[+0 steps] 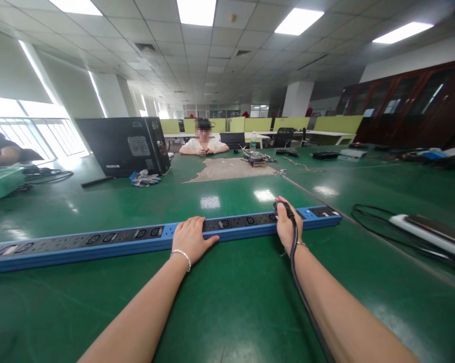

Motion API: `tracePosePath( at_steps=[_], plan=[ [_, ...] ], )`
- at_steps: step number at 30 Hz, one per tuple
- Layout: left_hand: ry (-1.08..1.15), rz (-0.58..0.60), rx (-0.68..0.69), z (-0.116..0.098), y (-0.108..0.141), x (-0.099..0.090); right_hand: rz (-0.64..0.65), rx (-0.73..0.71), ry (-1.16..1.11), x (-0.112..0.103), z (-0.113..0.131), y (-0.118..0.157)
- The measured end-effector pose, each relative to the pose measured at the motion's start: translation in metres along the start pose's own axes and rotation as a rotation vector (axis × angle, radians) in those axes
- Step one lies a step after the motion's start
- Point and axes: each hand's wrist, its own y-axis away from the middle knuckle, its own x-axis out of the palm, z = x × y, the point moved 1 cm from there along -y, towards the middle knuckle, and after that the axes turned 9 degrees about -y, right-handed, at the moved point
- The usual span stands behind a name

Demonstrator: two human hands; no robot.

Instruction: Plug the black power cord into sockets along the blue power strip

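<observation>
A long blue power strip (129, 245) with black sockets along its top lies across the green table. My left hand (191, 237) rests over its middle, fingers wrapped across the top and thumb along the near side. Towards the strip's right end, my right hand (288, 227) grips a black power plug (284, 207) over the sockets. Whether the plug sits in a socket cannot be made out. From the plug a thick black cord (296, 267) hangs past my right wrist and runs down to the bottom edge of the view.
A black computer case (127, 143) stands at the back left, with grey-blue gloves (145, 178) beside it. At the left edge is a green basket (4, 184). Another person (204, 141) sits across the table (242, 297). A white power strip (432, 234) and looped black cables (367, 222) lie at right.
</observation>
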Motion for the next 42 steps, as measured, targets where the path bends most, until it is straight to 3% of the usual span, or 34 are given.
tracePosePath(
  at_steps=[5,10,15,25,32,42],
  plan=[
    [0.005,0.006,-0.004,0.0,0.0,0.0,-0.22,0.085,0.078,-0.045,-0.024,-0.025],
    [0.005,0.013,-0.003,0.0,0.0,-0.001,-0.156,0.239,0.214,-0.07,-0.041,-0.036],
    [0.007,0.019,-0.006,-0.001,0.0,-0.002,0.068,0.21,0.399,-0.066,-0.042,-0.038],
    [0.011,0.03,-0.009,-0.001,-0.001,-0.004,0.135,0.257,0.486,-0.065,-0.043,-0.04],
    [0.011,0.018,-0.004,-0.001,0.0,-0.002,0.253,0.094,0.694,-0.064,-0.05,-0.035],
    [0.01,0.037,-0.009,-0.001,0.0,-0.003,0.175,0.007,0.673,-0.064,-0.047,-0.027]
  ],
)
